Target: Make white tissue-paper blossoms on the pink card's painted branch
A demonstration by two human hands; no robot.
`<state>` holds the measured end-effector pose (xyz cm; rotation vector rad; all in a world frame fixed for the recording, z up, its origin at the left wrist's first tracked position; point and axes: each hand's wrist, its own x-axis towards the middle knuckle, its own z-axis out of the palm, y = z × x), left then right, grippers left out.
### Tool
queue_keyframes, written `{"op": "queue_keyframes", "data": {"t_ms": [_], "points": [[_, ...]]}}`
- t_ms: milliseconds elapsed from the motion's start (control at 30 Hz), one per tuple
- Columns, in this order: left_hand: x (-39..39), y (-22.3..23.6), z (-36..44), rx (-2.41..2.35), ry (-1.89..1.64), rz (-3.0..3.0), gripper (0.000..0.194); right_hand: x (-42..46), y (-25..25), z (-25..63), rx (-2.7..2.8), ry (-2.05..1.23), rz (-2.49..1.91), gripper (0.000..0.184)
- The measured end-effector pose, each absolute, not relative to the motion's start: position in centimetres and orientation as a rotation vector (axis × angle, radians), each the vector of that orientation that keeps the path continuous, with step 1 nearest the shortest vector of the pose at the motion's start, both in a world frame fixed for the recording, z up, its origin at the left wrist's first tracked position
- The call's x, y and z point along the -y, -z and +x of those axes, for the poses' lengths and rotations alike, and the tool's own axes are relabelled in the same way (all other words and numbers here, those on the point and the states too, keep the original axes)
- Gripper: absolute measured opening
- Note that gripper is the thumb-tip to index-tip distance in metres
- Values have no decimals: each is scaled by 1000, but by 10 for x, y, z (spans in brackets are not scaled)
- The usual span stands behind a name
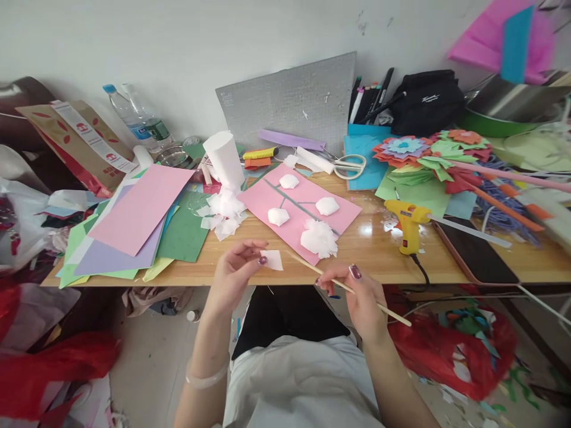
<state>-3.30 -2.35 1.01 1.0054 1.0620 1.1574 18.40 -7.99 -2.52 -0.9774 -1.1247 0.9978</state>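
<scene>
Between the thumb and fingers of my left hand (pixel 241 267) is a small white paper square (pixel 272 260), held over the table's front edge. My right hand (pixel 357 291) grips a thin wooden stick (pixel 392 313), its tip pointing up and left toward the square but apart from it. Just beyond both hands lies a pink sheet (pixel 303 229) with a grey-green branch drawn on it. Several white paper shapes sit on that sheet, and a ruffled white paper flower (pixel 319 238) is at its near corner. Left of the sheet is a pile of white paper squares (pixel 224 208).
A yellow glue gun (pixel 408 226) and a phone (pixel 477 249) lie on the right. Coloured paper sheets (pixel 140 208) are stacked left. Behind stand a white paper roll (pixel 224 157), scissors (pixel 350 167), a yellow cutter (pixel 260 154) and a grey cutting mat (pixel 289 101).
</scene>
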Motion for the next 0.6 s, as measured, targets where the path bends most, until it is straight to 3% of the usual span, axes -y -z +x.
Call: {"op": "queue_keyframes", "data": {"t_ms": [600], "points": [[22,-1,-11,-988,-901,1090,45,81,32,203,1098,-1162,-970,58]]}}
